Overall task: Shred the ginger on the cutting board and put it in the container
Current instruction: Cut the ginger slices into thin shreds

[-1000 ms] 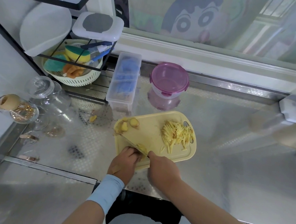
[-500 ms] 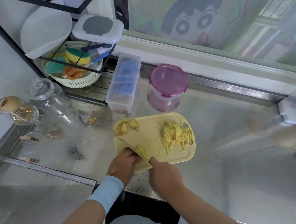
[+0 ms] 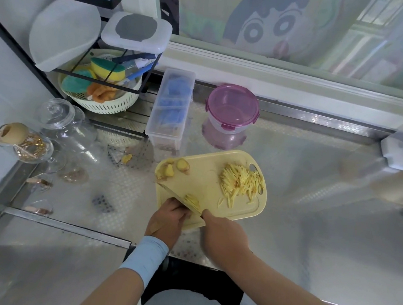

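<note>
Near edge of the desk [image 3: 313,212]: a pale yellow cutting board [image 3: 207,182] lay there, its near-left corner under the two hands.
Shredded ginger [image 3: 240,182]: a loose heap of thin strips sat on the board's right half, reaching to the handle hole, with a few strips strewn toward the near side.
Ginger chunks [image 3: 173,169]: several uncut pieces were grouped at the board's far-left corner.
Sliced ginger [image 3: 192,200]: a small stack of yellow pieces lay against the far side of the blade, close to the left fingertips.
Knife [image 3: 172,192]: the blade ran slantwise across the board's left part, its tip toward the left edge.
Right hand [image 3: 222,235]: it was closed round the knife's handle, which the fist hid, with the forefinger stretched toward the blade.
Left hand [image 3: 168,219]: its fingers were curled, tips down just beside the blade on the near side; I cannot tell whether they pinned a piece beneath. A light blue cuff [image 3: 146,255] covered the wrist.
Container [image 3: 231,111]: a round purple tub stood toward the desk's far edge, well apart from the board, with no lid on it.
Clear box [image 3: 171,105]: a long lidded box with blue contents stood just left of the container.
Stray scrap [image 3: 127,158]: one bit of ginger lay on the desk, left of the board.
Left edge of the desk: glass jars [image 3: 60,124] stood there, and a slotted basket [image 3: 107,99] of sponges sat under a black wire rack.
</note>
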The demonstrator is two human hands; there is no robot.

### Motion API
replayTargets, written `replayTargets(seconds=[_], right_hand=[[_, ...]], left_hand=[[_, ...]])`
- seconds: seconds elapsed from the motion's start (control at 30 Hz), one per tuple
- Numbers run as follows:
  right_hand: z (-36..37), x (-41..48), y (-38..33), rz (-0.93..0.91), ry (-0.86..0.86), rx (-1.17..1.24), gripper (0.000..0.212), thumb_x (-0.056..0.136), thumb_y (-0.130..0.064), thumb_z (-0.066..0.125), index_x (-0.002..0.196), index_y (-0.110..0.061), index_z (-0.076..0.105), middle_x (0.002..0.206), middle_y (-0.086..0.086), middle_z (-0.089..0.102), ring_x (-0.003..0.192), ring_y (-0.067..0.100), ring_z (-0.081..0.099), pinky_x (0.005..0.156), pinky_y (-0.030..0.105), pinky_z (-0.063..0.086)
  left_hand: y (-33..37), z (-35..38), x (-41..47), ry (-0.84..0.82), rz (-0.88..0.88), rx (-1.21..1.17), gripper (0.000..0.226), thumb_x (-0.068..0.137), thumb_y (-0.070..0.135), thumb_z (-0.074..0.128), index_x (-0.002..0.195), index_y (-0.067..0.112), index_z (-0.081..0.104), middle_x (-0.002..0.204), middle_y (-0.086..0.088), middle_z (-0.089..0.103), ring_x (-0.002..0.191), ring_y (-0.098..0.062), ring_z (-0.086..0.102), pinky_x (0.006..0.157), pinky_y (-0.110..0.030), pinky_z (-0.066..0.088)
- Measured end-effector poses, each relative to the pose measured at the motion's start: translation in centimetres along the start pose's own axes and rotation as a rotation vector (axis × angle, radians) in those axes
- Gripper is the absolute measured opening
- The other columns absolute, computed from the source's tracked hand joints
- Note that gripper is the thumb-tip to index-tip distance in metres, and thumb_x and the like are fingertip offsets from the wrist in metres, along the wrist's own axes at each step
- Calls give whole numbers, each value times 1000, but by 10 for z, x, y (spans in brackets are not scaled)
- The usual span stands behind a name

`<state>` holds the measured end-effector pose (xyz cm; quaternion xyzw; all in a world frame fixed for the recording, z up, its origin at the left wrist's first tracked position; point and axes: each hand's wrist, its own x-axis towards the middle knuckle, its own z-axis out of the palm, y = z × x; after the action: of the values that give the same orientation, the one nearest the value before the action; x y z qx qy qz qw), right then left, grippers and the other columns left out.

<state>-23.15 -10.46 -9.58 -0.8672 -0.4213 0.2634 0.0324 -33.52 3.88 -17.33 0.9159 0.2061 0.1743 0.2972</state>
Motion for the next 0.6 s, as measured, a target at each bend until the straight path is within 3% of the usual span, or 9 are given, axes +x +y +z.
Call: replayTargets(seconds=[0.27, 0.5, 0.6], right_hand=[[1, 20, -4, -10, -51, -6, 29, 89, -5, 46, 94, -24, 25, 70, 5, 47, 62, 32, 51, 51, 36, 40], [3, 16, -3, -6, -27, 16, 26, 90, -7, 43, 95, -25, 25, 70, 5, 48, 61, 30, 48, 49, 34, 37], [10, 5, 6, 9, 7, 16, 26, 92, -12, 43, 93, -28, 23, 70, 6, 52, 59, 29, 50, 48, 36, 42]], left_hand=[[7, -2, -1, 54, -41, -46, 33, 90, 30, 48, 88, 11, 75, 95, -2, 66, 94, -12, 52, 70, -29, 47], [9, -3, -1, 79, -27, -39, 31, 89, 28, 50, 85, 10, 75, 94, -4, 67, 93, -12, 52, 73, -22, 43], [7, -2, 0, 80, -11, -32, 30, 89, 26, 50, 84, 9, 74, 94, -5, 67, 95, -14, 51, 77, -21, 42]])
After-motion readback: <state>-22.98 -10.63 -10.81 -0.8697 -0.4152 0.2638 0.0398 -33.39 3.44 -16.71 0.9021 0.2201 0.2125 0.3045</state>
